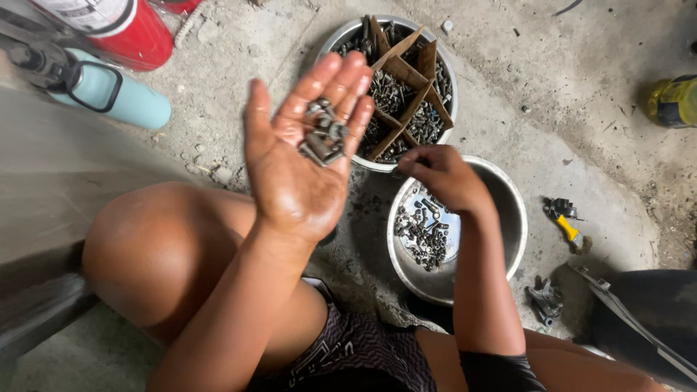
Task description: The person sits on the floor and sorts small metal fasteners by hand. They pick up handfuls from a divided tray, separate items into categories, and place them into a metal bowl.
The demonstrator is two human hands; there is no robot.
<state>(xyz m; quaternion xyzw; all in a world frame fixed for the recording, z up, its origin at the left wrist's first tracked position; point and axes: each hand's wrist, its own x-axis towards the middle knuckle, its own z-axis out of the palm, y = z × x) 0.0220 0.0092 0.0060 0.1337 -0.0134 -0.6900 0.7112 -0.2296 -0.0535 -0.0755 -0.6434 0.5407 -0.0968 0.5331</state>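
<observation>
1. Left hand (298, 156) open flat, palm up, cupping small bolts (323, 134) near the far divided bowl (443, 69).
2. Right hand (443, 178) fingers pinched over near steel bowl (508, 210); what it pinches, can't tell.

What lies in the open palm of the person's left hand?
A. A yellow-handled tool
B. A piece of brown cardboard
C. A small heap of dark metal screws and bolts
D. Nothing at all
C: the left hand is held palm up with a small heap of dark screws and bolts on its fingers, above the bowl with cardboard dividers.
</observation>
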